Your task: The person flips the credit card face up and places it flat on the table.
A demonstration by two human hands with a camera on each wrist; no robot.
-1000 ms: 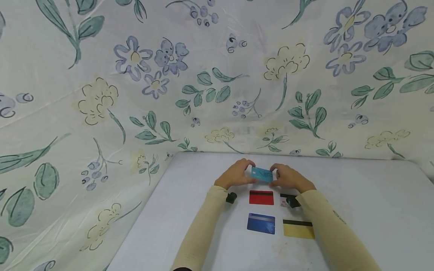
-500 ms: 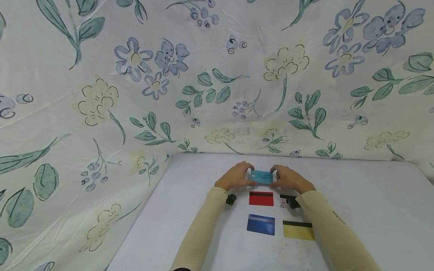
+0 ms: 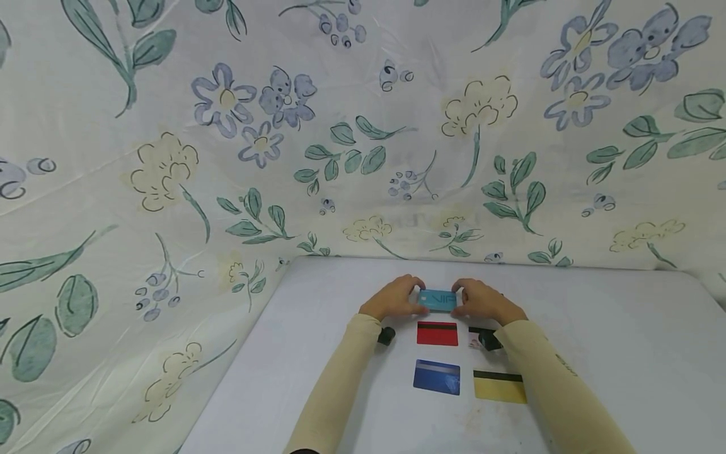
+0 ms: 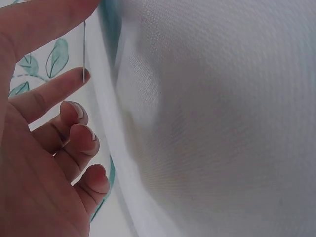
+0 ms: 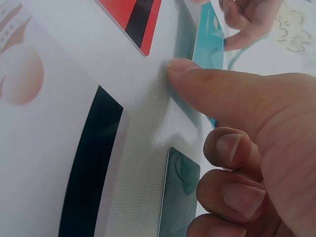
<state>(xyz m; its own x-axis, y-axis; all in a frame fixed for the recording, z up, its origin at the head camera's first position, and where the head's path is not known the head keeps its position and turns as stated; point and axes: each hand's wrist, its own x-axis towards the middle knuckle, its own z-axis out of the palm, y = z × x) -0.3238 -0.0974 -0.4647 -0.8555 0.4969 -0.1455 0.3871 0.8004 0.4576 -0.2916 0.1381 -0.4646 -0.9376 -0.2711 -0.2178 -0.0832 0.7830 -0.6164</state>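
Observation:
A teal card (image 3: 437, 301) with "VIP" lettering is pinched at both short ends, between thumb and fingers of each hand. My left hand (image 3: 395, 296) holds its left end; my right hand (image 3: 484, 299) holds its right end. In the left wrist view the card is nearly edge-on, a thin line between the left hand's (image 4: 44, 118) thumb and index finger. In the right wrist view the thumb of the right hand (image 5: 256, 128) lies against the card (image 5: 209, 44). Just nearer than the held card, a red card (image 3: 437, 333) with a dark stripe lies flat on the table.
A blue card (image 3: 437, 377) and a yellow card (image 3: 500, 386) lie closer on the white table (image 3: 272, 353). A white, black-striped card (image 3: 474, 337) is partly hidden by the right wrist's black camera (image 3: 490, 340). A green card (image 5: 180, 192) lies beneath the right hand. Floral cloth surrounds the table.
Both hands have lowered the teal card slightly toward the table, nearer the red card, and its tilt has levelled out. The other cards lie as before.

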